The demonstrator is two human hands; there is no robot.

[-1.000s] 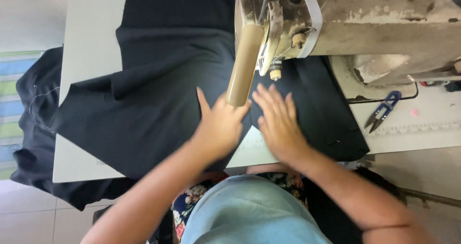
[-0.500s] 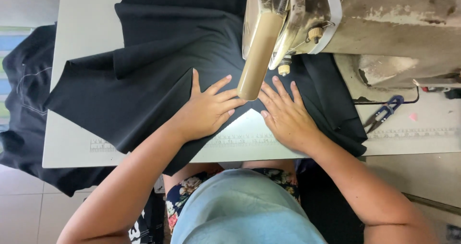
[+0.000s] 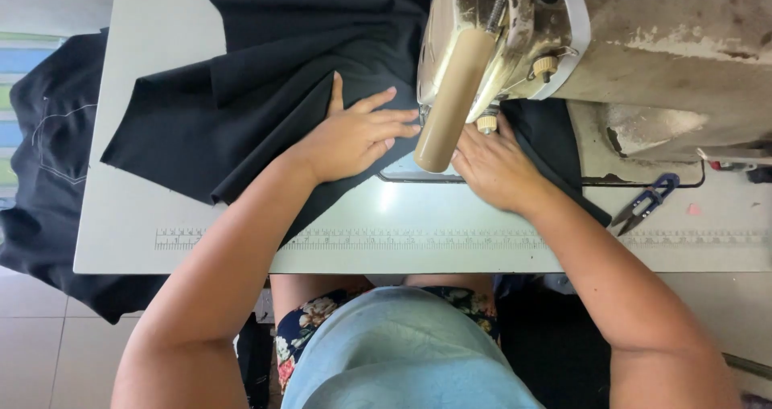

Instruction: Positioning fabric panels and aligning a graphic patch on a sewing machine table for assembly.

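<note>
Your left hand (image 3: 354, 139) and right hand (image 3: 492, 168) have advanced; fingers splayed flat, gripping nothing, pressing the black woven fabric (image 3: 265, 95) beneath the worn beige sewing machine (image 3: 643, 39).

The person has two bare arms with no sleeves showing. The left hand (image 3: 354, 139) and the right hand (image 3: 494, 168) wear no gloves and no rings. A light blue cap covers the head. The clothes below have a dark flower pattern.

Small blue-handled thread snips (image 3: 643, 208) lie at the right of my pale grey bench (image 3: 482, 240), above the printed ruler strip (image 3: 515, 238) along its front edge. Beige tiled floor (image 3: 32, 337) fills the lower left.
</note>
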